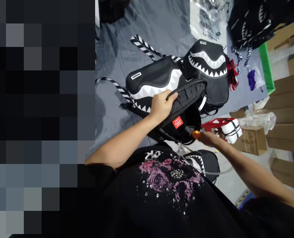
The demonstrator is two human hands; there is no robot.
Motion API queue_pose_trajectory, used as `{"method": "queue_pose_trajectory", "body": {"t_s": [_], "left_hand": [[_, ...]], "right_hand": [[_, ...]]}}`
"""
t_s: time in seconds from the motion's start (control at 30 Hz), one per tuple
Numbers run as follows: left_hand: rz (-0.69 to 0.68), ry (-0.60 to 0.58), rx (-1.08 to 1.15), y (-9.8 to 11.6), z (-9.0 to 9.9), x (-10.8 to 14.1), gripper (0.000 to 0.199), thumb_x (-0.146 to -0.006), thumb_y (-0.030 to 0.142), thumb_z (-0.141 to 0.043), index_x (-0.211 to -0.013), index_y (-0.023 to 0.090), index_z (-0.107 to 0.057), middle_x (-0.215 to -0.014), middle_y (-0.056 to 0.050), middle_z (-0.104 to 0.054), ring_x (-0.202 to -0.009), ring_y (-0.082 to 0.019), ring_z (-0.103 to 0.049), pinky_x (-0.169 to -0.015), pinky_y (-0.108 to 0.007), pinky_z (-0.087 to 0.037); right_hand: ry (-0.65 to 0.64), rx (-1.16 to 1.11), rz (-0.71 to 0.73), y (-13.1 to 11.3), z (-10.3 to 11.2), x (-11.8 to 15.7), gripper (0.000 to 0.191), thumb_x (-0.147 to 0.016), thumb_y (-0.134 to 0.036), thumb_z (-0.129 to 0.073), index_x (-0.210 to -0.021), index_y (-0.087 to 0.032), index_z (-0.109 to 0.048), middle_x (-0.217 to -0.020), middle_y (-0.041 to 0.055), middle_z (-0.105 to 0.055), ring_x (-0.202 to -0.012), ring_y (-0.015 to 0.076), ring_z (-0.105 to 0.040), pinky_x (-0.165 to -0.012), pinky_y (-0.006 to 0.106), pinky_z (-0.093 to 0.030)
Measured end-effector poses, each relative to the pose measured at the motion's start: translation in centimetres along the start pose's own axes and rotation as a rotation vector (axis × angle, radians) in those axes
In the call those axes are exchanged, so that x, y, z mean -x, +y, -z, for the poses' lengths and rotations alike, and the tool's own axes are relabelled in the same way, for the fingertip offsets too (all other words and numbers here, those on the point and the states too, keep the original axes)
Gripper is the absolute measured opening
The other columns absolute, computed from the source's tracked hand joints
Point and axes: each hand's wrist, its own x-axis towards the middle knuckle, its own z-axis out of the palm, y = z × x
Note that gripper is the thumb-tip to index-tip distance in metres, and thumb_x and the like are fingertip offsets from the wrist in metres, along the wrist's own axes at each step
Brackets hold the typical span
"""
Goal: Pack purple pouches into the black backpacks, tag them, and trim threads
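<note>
A black backpack with a white shark-mouth print lies on the grey cloth-covered table. My left hand is closed on the edge of its opened flap, thumb on top. A red label shows inside the dark opening. At the opening's right side, my right hand is closed around an orange object whose tip points into the bag. What the tip touches is hard to make out. Directly behind lies a second shark-print backpack.
More black bags and a clear plastic bag lie at the table's far end. Cardboard boxes stand on the right, near a red stool with a white bundle. Another shark-print bag is below the table edge.
</note>
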Motion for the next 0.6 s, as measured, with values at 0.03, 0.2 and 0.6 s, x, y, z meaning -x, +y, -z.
{"method": "queue_pose_trajectory", "body": {"t_s": [0.03,0.2,0.6], "left_hand": [[-0.011,-0.019,-0.006,0.1,0.0,-0.1,0.045,-0.092,0.052,-0.051,-0.063,0.018,-0.051,-0.055,0.004,-0.043,-0.054,-0.011,-0.041,-0.056,-0.025,-0.029],[-0.072,-0.137,-0.011,1.2,-1.3,-0.2,0.048,-0.092,0.055,-0.049,-0.061,0.019,-0.047,-0.053,0.004,-0.040,-0.051,-0.010,-0.037,-0.053,-0.025,-0.027],[-0.156,0.055,-0.187,0.5,-1.8,0.2,0.056,-0.088,0.068,-0.045,-0.061,0.020,-0.038,-0.059,0.004,-0.033,-0.058,-0.010,-0.034,-0.055,-0.025,-0.030]], "right_hand": [[0.047,0.055,-0.059,0.2,-0.1,0.2,0.017,-0.092,-0.026,-0.056,-0.101,-0.013,-0.064,-0.083,0.0098,-0.068,-0.077,0.0223,-0.067,-0.071,0.036,-0.052],[0.230,0.180,-0.102,-2.5,-2.9,-1.0,0.034,-0.099,-0.030,-0.037,-0.123,-0.012,-0.052,-0.088,0.0176,-0.070,-0.081,0.0290,-0.070,-0.072,0.038,-0.050],[0.689,-0.308,0.060,-3.2,-8.1,-12.7,0.047,-0.098,-0.036,-0.036,-0.137,-0.009,-0.042,-0.105,0.0159,-0.071,-0.088,0.0272,-0.068,-0.074,0.032,-0.047]]}}
